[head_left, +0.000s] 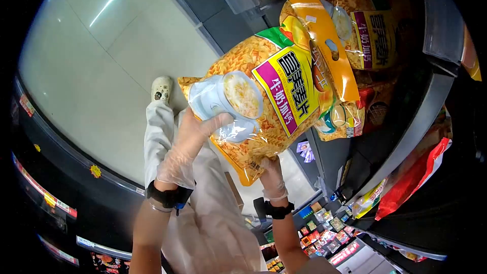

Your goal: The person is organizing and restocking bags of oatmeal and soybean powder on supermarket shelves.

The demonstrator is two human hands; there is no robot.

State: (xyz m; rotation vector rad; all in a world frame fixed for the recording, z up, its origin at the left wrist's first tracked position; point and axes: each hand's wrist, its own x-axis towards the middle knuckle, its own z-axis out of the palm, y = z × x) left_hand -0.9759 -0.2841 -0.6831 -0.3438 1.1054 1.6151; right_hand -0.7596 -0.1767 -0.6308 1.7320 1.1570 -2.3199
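Note:
A large, puffy cereal bag (243, 106) with a yellow and purple label is between my hands, tilted at the edge of a dark shelf. My left hand (195, 132), in a clear plastic glove, grips its near end, thumb pressed on the printed cup and the other fingers hidden underneath. Also gloved, my right hand (274, 177) holds the lower side edge, its fingertips partly covered by the bag. The bag's orange header strip (329, 45) with a handle hole reaches over the shelf. Black bands circle both wrists.
Similar cereal bags (375, 35) lie deeper on the shelf. A curved grey shelf edge (406, 147) and a red bag (413, 180) are at the right. Another dark shelf (76, 172) with price tags stands left. Below are a tiled floor (101, 45) and a shoe (162, 89).

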